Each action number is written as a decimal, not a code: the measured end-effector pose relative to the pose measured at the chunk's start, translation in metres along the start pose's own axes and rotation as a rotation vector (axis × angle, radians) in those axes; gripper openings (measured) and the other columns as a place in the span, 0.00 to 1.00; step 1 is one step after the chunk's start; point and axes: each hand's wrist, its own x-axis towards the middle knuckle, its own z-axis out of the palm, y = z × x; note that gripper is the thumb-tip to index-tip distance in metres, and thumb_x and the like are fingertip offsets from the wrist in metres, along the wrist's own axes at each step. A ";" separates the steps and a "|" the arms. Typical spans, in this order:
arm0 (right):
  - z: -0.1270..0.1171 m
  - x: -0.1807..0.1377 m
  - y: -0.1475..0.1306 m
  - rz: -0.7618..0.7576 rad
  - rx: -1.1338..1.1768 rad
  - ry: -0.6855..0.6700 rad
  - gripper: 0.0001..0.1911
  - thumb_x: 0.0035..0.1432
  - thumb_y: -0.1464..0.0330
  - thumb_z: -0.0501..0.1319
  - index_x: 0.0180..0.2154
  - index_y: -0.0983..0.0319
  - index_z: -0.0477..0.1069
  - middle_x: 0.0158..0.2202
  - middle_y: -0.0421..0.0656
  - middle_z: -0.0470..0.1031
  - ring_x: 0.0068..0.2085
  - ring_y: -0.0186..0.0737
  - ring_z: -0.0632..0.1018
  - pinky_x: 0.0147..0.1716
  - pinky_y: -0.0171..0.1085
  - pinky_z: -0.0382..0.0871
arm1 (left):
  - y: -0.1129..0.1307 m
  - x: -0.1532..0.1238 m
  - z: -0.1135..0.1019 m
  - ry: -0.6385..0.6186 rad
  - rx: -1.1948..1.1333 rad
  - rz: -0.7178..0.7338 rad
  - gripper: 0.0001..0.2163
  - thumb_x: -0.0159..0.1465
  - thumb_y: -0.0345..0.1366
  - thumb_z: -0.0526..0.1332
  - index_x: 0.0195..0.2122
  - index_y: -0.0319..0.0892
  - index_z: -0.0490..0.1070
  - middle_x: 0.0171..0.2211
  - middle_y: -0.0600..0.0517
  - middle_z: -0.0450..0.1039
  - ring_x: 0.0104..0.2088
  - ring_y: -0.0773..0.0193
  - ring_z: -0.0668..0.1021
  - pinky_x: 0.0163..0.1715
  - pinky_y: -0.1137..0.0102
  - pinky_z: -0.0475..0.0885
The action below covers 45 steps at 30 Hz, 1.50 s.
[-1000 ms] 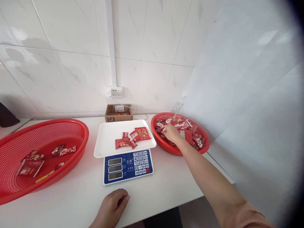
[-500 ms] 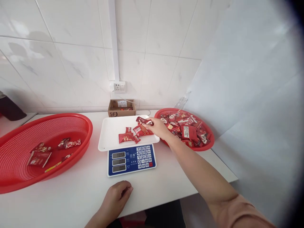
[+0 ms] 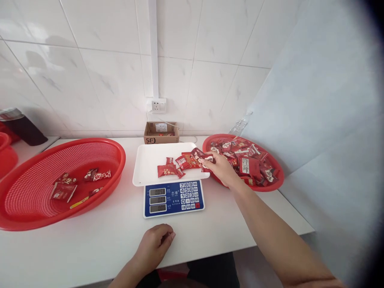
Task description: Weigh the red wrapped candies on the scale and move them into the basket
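Note:
My right hand [image 3: 220, 167] is closed on a small red snack packet [image 3: 202, 158], pinched by its edge above the right side of the white weighing tray [image 3: 148, 157]. Several other red packets, among them a flat snack packet [image 3: 167, 170], lie on the tray. In front of it sits the blue keypad and display panel of the scale [image 3: 174, 199]. My left hand [image 3: 154, 243] rests near the table's front edge, its fingers curled with nothing visible in them. Beside my right hand is a red basket [image 3: 280, 180] heaped with similar packets.
At the left stands a large red perforated basket [image 3: 27, 200] with several packets and a yellow stick-like piece [image 3: 79, 202] in it. A cardboard box [image 3: 162, 139] is against the tiled wall, under a socket [image 3: 158, 105]. A dark bottle-like object [image 3: 28, 129] lies at far left.
My right hand has moved a little to the right over the tray, still holding the packet. My left hand stays put. The whole view has shifted slightly.

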 end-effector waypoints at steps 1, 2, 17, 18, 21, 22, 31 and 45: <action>-0.004 -0.003 0.003 -0.007 -0.055 0.040 0.16 0.51 0.61 0.59 0.41 0.63 0.69 0.34 0.43 0.77 0.34 0.39 0.76 0.35 0.38 0.69 | 0.000 0.000 0.000 -0.003 0.000 0.000 0.12 0.63 0.40 0.48 0.29 0.44 0.69 0.28 0.53 0.72 0.29 0.67 0.72 0.29 0.74 0.66; -0.008 -0.005 0.008 -0.019 -0.125 0.094 0.16 0.51 0.61 0.59 0.41 0.62 0.69 0.35 0.44 0.76 0.36 0.41 0.76 0.36 0.39 0.69 | 0.000 0.000 0.000 -0.007 0.000 0.000 0.12 0.63 0.40 0.48 0.29 0.44 0.69 0.28 0.53 0.72 0.29 0.67 0.72 0.29 0.74 0.66; 0.011 0.009 0.032 -0.380 -0.750 -0.127 0.19 0.55 0.69 0.55 0.50 0.62 0.67 0.53 0.48 0.68 0.56 0.47 0.64 0.56 0.48 0.54 | -0.003 0.002 0.003 -0.012 0.031 0.005 0.12 0.63 0.41 0.48 0.29 0.44 0.67 0.28 0.54 0.72 0.28 0.68 0.72 0.29 0.75 0.65; 0.017 0.010 0.030 -0.358 -0.775 -0.163 0.20 0.55 0.70 0.55 0.51 0.62 0.67 0.53 0.48 0.68 0.56 0.48 0.64 0.56 0.48 0.53 | -0.003 0.001 0.003 -0.007 0.031 0.006 0.12 0.63 0.41 0.48 0.29 0.44 0.67 0.28 0.54 0.72 0.29 0.68 0.72 0.30 0.75 0.65; 0.025 0.014 0.026 -0.330 -0.829 -0.182 0.18 0.55 0.73 0.55 0.49 0.61 0.68 0.49 0.47 0.72 0.52 0.45 0.69 0.56 0.47 0.51 | -0.003 0.000 0.003 0.007 0.025 0.008 0.12 0.63 0.41 0.48 0.29 0.44 0.68 0.28 0.54 0.72 0.29 0.68 0.73 0.30 0.75 0.65; 0.025 0.016 0.025 -0.325 -0.850 -0.178 0.16 0.55 0.73 0.55 0.46 0.62 0.70 0.45 0.47 0.74 0.48 0.44 0.71 0.55 0.46 0.52 | -0.003 0.000 0.003 0.012 0.022 0.010 0.12 0.63 0.40 0.48 0.29 0.44 0.68 0.28 0.53 0.72 0.29 0.68 0.73 0.30 0.75 0.65; 0.017 0.020 0.017 -0.215 -0.957 0.060 0.13 0.59 0.68 0.51 0.40 0.61 0.72 0.32 0.46 0.78 0.36 0.42 0.76 0.39 0.36 0.64 | -0.003 0.001 0.002 0.006 0.027 0.013 0.12 0.63 0.40 0.48 0.29 0.44 0.68 0.28 0.53 0.72 0.29 0.67 0.73 0.30 0.75 0.66; -0.033 -0.008 0.044 -0.091 -0.426 0.556 0.15 0.54 0.61 0.54 0.39 0.62 0.73 0.34 0.47 0.78 0.36 0.45 0.77 0.36 0.41 0.68 | 0.002 0.001 -0.001 -0.008 0.016 -0.002 0.12 0.62 0.40 0.48 0.29 0.44 0.69 0.28 0.53 0.72 0.28 0.67 0.72 0.29 0.74 0.66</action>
